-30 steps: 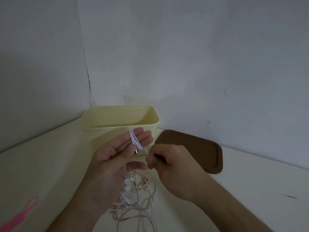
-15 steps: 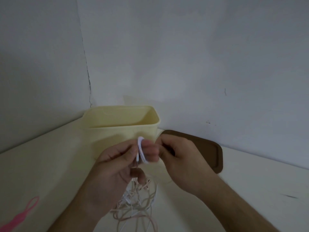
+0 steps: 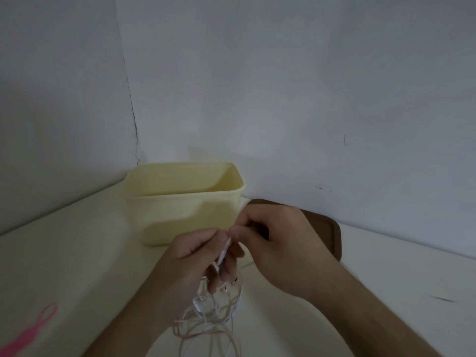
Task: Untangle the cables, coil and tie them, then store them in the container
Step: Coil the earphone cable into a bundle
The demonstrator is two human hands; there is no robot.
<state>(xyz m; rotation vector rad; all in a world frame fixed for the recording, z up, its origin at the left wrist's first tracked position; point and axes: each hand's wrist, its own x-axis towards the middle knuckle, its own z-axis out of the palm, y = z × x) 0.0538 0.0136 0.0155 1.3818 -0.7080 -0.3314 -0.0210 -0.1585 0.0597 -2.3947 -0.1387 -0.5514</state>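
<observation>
Grey walls meet at a cracked corner in the upper left of the frame, above a pale tabletop (image 3: 64,248) that fills the lower half. Head view: at centre I see the cream container (image 3: 185,202), open-topped and showing nothing inside as far as I can tell, with its brown lid (image 3: 329,233) lying flat to the right, partly behind my right hand (image 3: 278,240). My left hand (image 3: 195,258), low centre, has its fingers curled round a small white cable coil (image 3: 223,252); my right hand meets it from the right, thumb and forefinger pinching at the top of that coil. Below both hands hangs a loose tangle of cables (image 3: 208,320), white and pinkish, running out of the bottom edge. A pink strap (image 3: 31,333) lies at lower left, well apart. I judge the step in hand to be coiling or securing the first cable; the next move calls for a steady left grip so the loops do not spring open.
</observation>
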